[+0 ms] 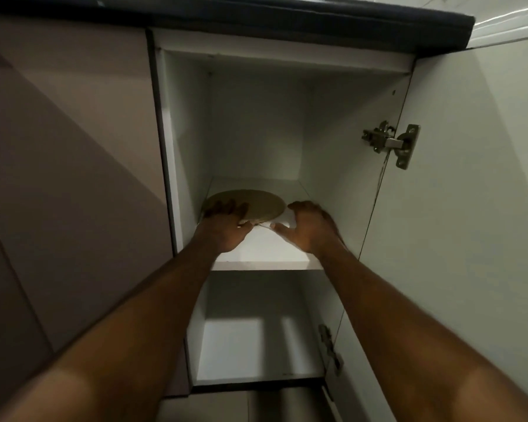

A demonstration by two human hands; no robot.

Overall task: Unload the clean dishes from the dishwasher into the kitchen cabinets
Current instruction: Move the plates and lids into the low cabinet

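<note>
- Because the plate [250, 202] already lies flat on the upper shelf [269, 260] of the open cabinet [256, 117], toward its left side, you have little left to carry; judge it as stiff, thin and breakable, likely of modest weight, and slick on the painted board.
- Your left hand [226, 226] lies over the plate's near left rim with the fingers spread and fairly straight, pressing or resting, not curled round it.
- Your right hand [308, 226] sits just beside the plate's right edge, fingers arched with the grip apart; whether it touches the rim, you cannot tell.
- If you must shift it, take hold at opposite rims, thumbs on top, and slide, don't drop, since the edge could chip against the cabinet wall.
- A pale shape [275, 222] lies between your hands, under the plate's near edge; it is too dim to name.
- The lower shelf [241, 354] shows only patches of light.
- The door [470, 208] stands open on your right on its hinge [390, 144].
- The dishwasher is out of view.
</note>
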